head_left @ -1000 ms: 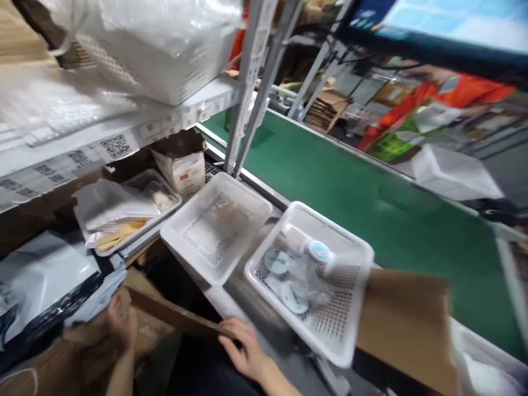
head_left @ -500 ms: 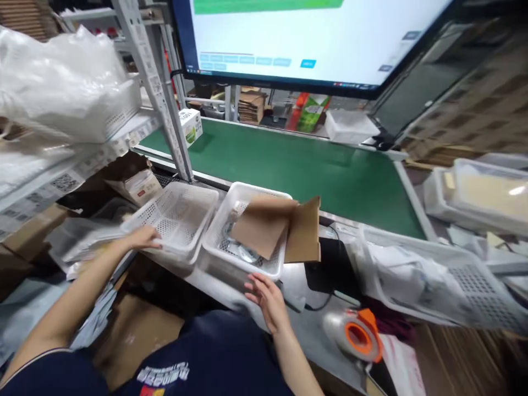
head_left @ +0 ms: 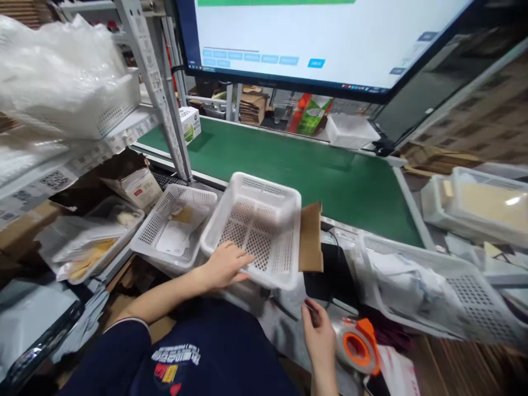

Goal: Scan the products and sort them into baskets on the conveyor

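Since half a second ago, the left hand [head_left: 229, 265] has shifted from the left-hand basket to the basket beside it, and the right hand [head_left: 319, 325] has swung out over the counter [head_left: 272, 325]. The white basket [head_left: 295, 247] sits directly ahead of the left hand, its mesh floor exposed; that hand lies over the near rim, fingers loosely spread. Just left of that hand, the second basket [head_left: 160, 261] already holds a white item [head_left: 172, 237]. The right hand is curled; whether it pinches anything, I cannot tell. Apparently, basket handling is partway through: the cardboard [head_left: 311, 236] ahead of the right hand stands unfolded, and the tape dispenser [head_left: 363, 344] beside it remains unheld.
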Demonstrator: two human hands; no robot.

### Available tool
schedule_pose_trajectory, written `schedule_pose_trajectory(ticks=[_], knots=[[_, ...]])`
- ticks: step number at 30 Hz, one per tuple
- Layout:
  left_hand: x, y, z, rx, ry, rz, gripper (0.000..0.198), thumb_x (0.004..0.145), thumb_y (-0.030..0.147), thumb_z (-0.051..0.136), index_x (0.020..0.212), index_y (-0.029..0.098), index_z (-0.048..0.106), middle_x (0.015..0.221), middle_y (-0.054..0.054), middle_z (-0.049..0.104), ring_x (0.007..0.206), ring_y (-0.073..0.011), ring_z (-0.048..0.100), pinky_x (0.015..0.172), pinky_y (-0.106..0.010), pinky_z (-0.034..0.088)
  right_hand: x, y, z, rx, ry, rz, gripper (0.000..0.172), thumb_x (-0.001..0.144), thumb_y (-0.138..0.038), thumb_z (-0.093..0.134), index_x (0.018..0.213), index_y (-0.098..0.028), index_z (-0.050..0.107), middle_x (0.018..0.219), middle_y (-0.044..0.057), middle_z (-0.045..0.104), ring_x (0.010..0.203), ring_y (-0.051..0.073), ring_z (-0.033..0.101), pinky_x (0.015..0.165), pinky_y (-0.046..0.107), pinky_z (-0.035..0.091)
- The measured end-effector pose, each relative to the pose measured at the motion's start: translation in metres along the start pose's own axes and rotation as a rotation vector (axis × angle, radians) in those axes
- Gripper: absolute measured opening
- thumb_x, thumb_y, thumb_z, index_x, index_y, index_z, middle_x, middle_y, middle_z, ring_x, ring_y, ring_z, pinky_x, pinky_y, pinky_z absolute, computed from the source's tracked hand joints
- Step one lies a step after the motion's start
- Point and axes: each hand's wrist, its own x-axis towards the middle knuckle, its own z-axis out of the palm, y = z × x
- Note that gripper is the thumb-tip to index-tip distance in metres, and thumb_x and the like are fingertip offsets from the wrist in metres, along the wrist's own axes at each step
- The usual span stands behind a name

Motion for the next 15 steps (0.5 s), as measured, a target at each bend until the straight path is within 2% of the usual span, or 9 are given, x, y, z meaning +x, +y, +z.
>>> schedule_pose_trajectory(ticks=[1, 2, 4, 5, 6, 7, 10, 12, 15], knots=[[0.001, -0.007, 0.007, -0.063, 0.065, 0.012, 0.033, 0.102, 0.045, 0.071, 0.128, 0.026, 0.076, 0.114, -0.012, 0.08, 0.107, -0.0294, 0.073, 0.101, -0.044, 0.056, 0.002, -0.005, -0.003, -0.005, 0.01, 0.022, 0.073, 0.074, -0.077, 0.069, 0.114, -0.016, 0.074, 0.109, 0.018, 0.081, 0.099, 0.036, 0.077, 0.094, 0.052, 0.061], [-0.003, -0.022, 0.009, -0.106, 0.145, -0.045, 0.033, 0.105, 0.045, 0.066, 0.131, 0.026, 0.076, 0.118, -0.011, 0.079, 0.11, -0.0277, 0.073, 0.103, -0.042, 0.056, 0.002, -0.008, -0.005, -0.007, 0.026, 0.041, 0.075, 0.074, -0.077, 0.069, 0.116, -0.016, 0.074, 0.112, 0.019, 0.08, 0.102, 0.037, 0.077, 0.096, 0.053, 0.06], [-0.017, -0.065, 0.004, -0.079, 0.223, -0.346, 0.033, 0.111, 0.038, 0.052, 0.127, 0.024, 0.077, 0.119, -0.011, 0.078, 0.11, -0.0253, 0.072, 0.102, -0.038, 0.056, 0.0, -0.012, -0.007, -0.014, 0.067, 0.059, 0.076, 0.073, -0.077, 0.069, 0.116, -0.015, 0.073, 0.114, 0.02, 0.08, 0.103, 0.038, 0.076, 0.097, 0.053, 0.059], [-0.027, -0.091, 0.001, -0.016, 0.208, -0.529, 0.035, 0.111, 0.033, 0.048, 0.124, 0.021, 0.078, 0.118, -0.013, 0.077, 0.109, -0.0258, 0.072, 0.1, -0.038, 0.056, -0.002, -0.011, -0.007, -0.016, 0.082, 0.067, 0.075, 0.073, -0.077, 0.069, 0.115, -0.015, 0.073, 0.115, 0.021, 0.079, 0.103, 0.038, 0.076, 0.096, 0.053, 0.059], [-0.035, -0.118, 0.0, 0.055, 0.125, -0.675, 0.035, 0.109, 0.029, 0.048, 0.121, 0.018, 0.078, 0.119, -0.015, 0.076, 0.109, -0.0277, 0.071, 0.099, -0.039, 0.055, -0.004, -0.008, -0.006, -0.018, 0.089, 0.083, 0.075, 0.072, -0.078, 0.069, 0.114, -0.015, 0.073, 0.115, 0.021, 0.079, 0.103, 0.038, 0.076, 0.095, 0.052, 0.059], [-0.043, -0.143, 0.0, 0.093, 0.047, -0.753, 0.032, 0.105, 0.024, 0.051, 0.116, 0.014, 0.079, 0.117, -0.017, 0.075, 0.108, -0.0297, 0.071, 0.096, -0.04, 0.055, -0.006, -0.004, -0.004, -0.023, 0.084, 0.104, 0.075, 0.071, -0.079, 0.07, 0.112, -0.015, 0.073, 0.113, 0.022, 0.08, 0.101, 0.038, 0.076, 0.094, 0.052, 0.059], [-0.059, -0.2, 0.011, 0.083, -0.159, -0.75, 0.017, 0.086, 0.009, 0.063, 0.092, 0.013, 0.078, 0.107, -0.015, 0.076, 0.104, -0.0293, 0.071, 0.095, -0.036, 0.055, -0.01, 0.01, 0.003, -0.047, 0.016, 0.149, 0.076, 0.069, -0.08, 0.069, 0.109, -0.016, 0.074, 0.11, 0.022, 0.081, 0.098, 0.038, 0.077, 0.095, 0.054, 0.059], [-0.062, -0.222, 0.023, 0.049, -0.24, -0.694, 0.014, 0.078, 0.004, 0.063, 0.08, 0.015, 0.072, 0.104, -0.012, 0.076, 0.109, -0.0274, 0.07, 0.101, -0.033, 0.053, -0.01, 0.016, 0.007, -0.092, -0.017, 0.138, 0.076, 0.07, -0.08, 0.068, 0.11, -0.016, 0.075, 0.11, 0.022, 0.081, 0.099, 0.039, 0.078, 0.096, 0.056, 0.059], [-0.059, -0.241, 0.036, 0.004, -0.315, -0.636, 0.017, 0.074, 0.002, 0.062, 0.068, 0.018, 0.063, 0.101, -0.013, 0.076, 0.112, -0.0281, 0.069, 0.107, -0.036, 0.051, -0.008, 0.018, 0.01, -0.179, 0.002, 0.081, 0.076, 0.074, -0.081, 0.064, 0.111, -0.016, 0.076, 0.11, 0.023, 0.082, 0.099, 0.04, 0.078, 0.094, 0.055, 0.059]])
